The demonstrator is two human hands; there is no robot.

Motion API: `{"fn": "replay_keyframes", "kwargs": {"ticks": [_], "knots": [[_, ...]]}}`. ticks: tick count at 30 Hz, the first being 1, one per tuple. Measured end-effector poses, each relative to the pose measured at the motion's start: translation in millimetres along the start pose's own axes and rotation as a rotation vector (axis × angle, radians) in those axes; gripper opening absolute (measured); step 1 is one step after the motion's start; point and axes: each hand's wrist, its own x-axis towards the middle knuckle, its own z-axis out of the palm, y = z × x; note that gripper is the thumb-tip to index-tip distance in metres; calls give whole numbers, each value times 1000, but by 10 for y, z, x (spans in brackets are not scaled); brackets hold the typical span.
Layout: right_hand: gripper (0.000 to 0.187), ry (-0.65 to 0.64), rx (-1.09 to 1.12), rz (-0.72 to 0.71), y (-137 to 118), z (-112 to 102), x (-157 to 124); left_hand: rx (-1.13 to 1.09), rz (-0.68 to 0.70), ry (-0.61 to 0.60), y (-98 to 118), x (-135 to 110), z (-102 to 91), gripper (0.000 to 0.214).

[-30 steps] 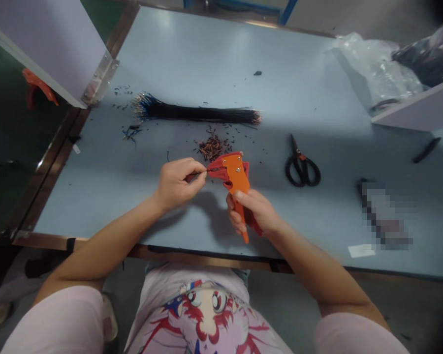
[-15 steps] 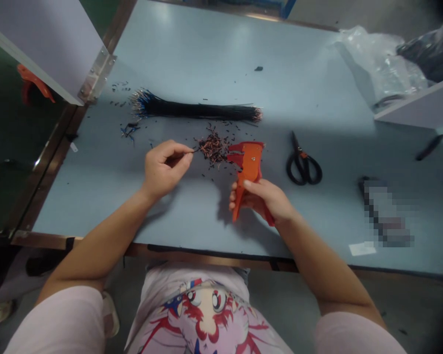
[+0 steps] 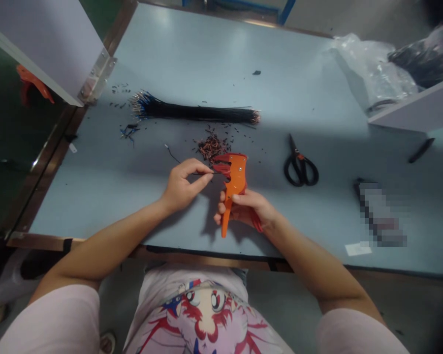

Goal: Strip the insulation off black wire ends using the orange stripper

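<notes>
My right hand (image 3: 245,209) is wrapped round the handles of an orange wire stripper (image 3: 233,182), held upright over the blue table (image 3: 206,59). My left hand (image 3: 184,184) pinches a thin black wire (image 3: 175,157) and holds its end at the stripper's jaws. The wire's free end trails back to the left over the table. Just beyond the jaws lies a small pile of stripped insulation bits (image 3: 211,145). A long bundle of black wires (image 3: 195,112) lies across the table further back.
Black scissors (image 3: 300,166) lie right of the stripper. A clear plastic bag (image 3: 372,69) and a white shelf (image 3: 413,108) stand at the far right. A white panel (image 3: 44,44) stands at the far left. Loose wire scraps (image 3: 127,130) lie near the bundle's left end.
My left hand drew away to the left with a wire, then came back with a wire at the stripper's jaws. The stripper swung right and its handles spread, then returned to the left.
</notes>
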Motion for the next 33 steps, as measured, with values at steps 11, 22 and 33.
{"fn": "replay_keyframes", "kwargs": {"ticks": [11, 22, 33], "knots": [[29, -58, 36, 10, 30, 55, -47, -105, -13, -136, -22, -65, 88, 4], [27, -112, 77, -39, 93, 91, -51, -229, -51, -225, 19, -75, 96, 9], [29, -135, 85, -61, 98, 110, -44, -268, -126, -256, 36, -79, 94, 10]]}}
